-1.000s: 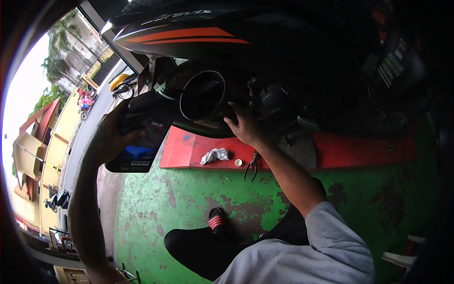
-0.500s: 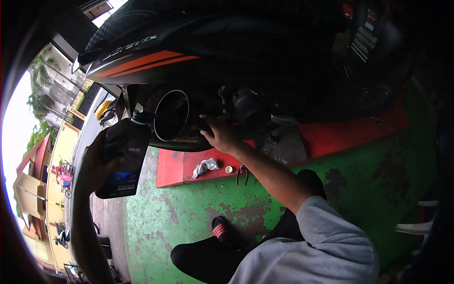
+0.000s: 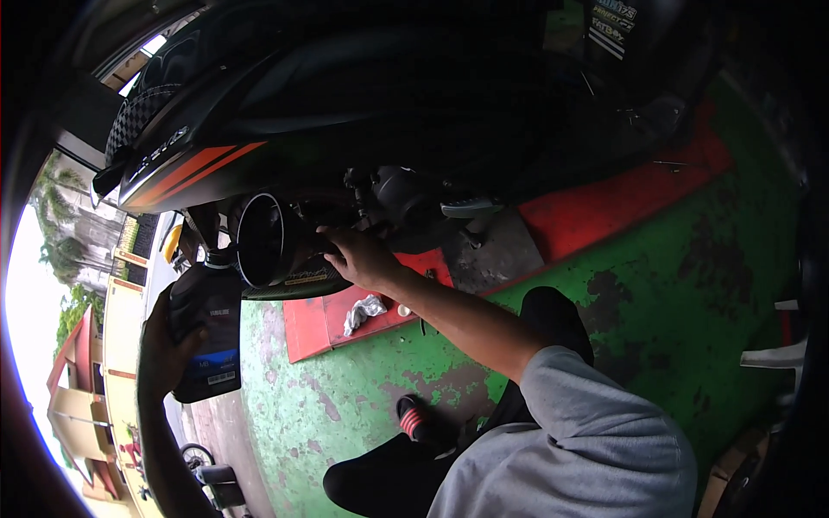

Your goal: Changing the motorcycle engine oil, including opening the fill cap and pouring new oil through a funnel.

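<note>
My left hand (image 3: 173, 350) grips a black oil bottle (image 3: 205, 315) with a blue band on its lower label. The bottle stands nearly upright, its neck (image 3: 221, 257) close beside the rim of a black funnel (image 3: 262, 242). The funnel's wide mouth faces left, under the side panel of a dark motor scooter (image 3: 345, 104) with orange stripes. At the funnel's narrow end, the fingers of my right hand (image 3: 358, 257) are closed around it, though the dark hides part of the grip. I cannot see where the spout ends.
A crumpled grey-white rag (image 3: 363, 313) and a small white cap (image 3: 403, 311) lie on the red platform (image 3: 324, 332) below the scooter. Partly behind my right forearm is a dark hand tool. My sandalled foot (image 3: 414, 419) rests on the worn green floor (image 3: 302, 423).
The view has shifted, so scooter, funnel and both hands appear further left. The bottle has come slightly more upright. Both hands keep their holds.
</note>
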{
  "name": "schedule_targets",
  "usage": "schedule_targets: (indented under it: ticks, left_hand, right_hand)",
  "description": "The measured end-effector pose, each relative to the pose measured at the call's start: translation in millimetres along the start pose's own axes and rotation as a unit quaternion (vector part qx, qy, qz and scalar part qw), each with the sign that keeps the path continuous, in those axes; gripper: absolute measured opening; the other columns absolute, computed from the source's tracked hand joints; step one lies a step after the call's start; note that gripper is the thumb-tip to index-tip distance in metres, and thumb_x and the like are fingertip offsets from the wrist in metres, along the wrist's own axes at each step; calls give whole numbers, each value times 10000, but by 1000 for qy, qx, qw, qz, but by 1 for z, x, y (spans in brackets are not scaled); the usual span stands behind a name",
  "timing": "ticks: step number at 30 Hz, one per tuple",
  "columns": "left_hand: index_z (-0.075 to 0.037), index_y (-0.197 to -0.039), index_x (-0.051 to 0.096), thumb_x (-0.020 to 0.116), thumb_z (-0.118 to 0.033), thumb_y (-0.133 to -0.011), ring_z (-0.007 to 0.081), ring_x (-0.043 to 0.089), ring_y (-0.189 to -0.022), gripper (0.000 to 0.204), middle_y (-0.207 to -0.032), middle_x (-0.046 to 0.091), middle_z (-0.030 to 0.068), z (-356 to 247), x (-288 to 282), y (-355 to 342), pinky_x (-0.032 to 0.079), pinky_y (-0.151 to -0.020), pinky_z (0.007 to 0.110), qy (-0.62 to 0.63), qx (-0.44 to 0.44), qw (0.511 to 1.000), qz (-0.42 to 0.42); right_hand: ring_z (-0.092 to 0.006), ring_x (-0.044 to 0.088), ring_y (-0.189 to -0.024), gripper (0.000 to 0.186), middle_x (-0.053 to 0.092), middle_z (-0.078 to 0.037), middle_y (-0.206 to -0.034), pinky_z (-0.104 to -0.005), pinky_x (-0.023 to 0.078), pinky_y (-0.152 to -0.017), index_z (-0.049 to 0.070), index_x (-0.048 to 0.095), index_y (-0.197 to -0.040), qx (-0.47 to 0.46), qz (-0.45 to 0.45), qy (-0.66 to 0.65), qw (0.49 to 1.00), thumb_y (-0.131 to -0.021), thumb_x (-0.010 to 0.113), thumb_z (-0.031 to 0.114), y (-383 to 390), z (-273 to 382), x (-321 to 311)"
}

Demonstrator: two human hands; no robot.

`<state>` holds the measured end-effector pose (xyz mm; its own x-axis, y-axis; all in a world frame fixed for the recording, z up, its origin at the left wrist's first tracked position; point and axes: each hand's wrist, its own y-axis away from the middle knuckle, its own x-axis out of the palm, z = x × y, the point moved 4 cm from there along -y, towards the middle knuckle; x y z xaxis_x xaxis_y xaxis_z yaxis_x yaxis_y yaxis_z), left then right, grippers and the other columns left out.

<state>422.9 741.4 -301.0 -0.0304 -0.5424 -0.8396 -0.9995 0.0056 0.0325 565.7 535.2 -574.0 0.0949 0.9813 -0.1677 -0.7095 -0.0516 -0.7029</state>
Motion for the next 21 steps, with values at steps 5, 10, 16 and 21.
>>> schedule_targets:
  ticks: [5, 10, 16, 21]
  left_hand:
    - [26, -1471, 360, 752, -14, -800, 220, 563, -1232, 779, -1350, 568, 148, -8, -4, 0, 452, -1069, 361, -57, 1, 998, -15]
    - [25, -1461, 381, 761, -27, -795, 215, 556, -1247, 768, -1337, 585, 144, -18, -4, 4, 440, -1077, 365, -59, 22, 998, -9]
    - [20, -1452, 399, 761, -20, -790, 213, 577, -1226, 756, -1306, 614, 148, -19, -7, 8, 453, -1065, 374, -63, 33, 997, -9]
    - [22, -1451, 399, 769, -31, -792, 216, 580, -1223, 757, -1300, 620, 149, -23, -9, 12, 457, -1059, 376, -50, 26, 998, -9]
  right_hand:
    - [-350, 691, -906, 445, 687, -166, -1051, -432, 574, -754, 81, 547, -1307, -25, -17, -42, 999, -898, 691, 180, -1, -3, 1]
    - [-356, 688, -921, 464, 684, -177, -1066, -426, 572, -765, 82, 532, -1331, 1, 0, -46, 999, -903, 686, 176, 2, -3, 0]
    - [-361, 681, -954, 465, 673, -186, -1092, -422, 567, -782, 80, 520, -1344, -2, 5, -49, 999, -914, 676, 168, 4, -5, 3]
    - [-364, 681, -961, 460, 673, -188, -1092, -421, 569, -790, 72, 521, -1340, -8, -7, -51, 999, -917, 673, 165, 3, -3, 2]
